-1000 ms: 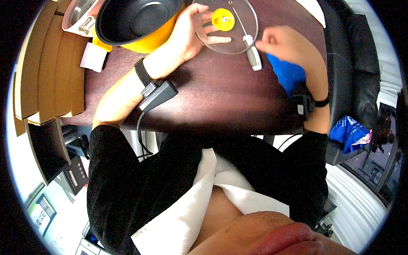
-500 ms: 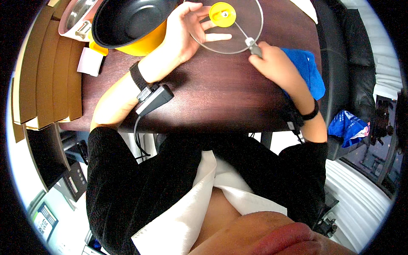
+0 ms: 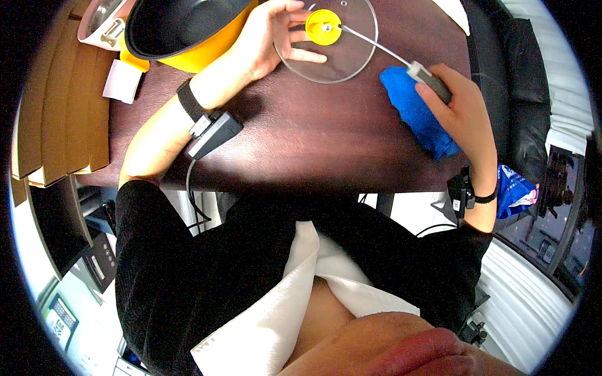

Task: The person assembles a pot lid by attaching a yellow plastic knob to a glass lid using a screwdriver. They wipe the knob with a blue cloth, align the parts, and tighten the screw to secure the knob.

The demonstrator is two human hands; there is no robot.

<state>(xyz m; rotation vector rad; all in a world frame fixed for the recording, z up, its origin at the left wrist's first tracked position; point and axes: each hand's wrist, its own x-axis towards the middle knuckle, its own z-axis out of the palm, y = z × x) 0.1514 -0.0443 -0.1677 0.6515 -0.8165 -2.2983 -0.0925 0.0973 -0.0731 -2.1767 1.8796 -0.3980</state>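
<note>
My left hand (image 3: 266, 44) holds a round clear glass lid (image 3: 342, 66), its fingers spread out behind the glass. At the lid's middle is a yellow round knob (image 3: 315, 30) with a small metal screw in its centre. My right hand (image 3: 467, 106) grips a screwdriver (image 3: 434, 84) by its grey handle. Its thin metal shaft slants up and left, and the tip ends at the right edge of the knob; whether they touch I cannot tell. Beside my left forearm stands a yellow pot (image 3: 210, 51) with a black inside.
A blue cloth (image 3: 411, 103) lies on the dark brown table (image 3: 301, 138) by my right hand. At the left are a pink-and-white container (image 3: 94, 25), a white paper pad (image 3: 122, 81) and cardboard boxes (image 3: 69, 119). A black sofa (image 3: 532, 94) with a blue bag (image 3: 515, 191) stands at the right.
My right hand has moved right and slightly down with the screwdriver, so more of its shaft shows. The lid and my left hand have shifted a little left in the picture.
</note>
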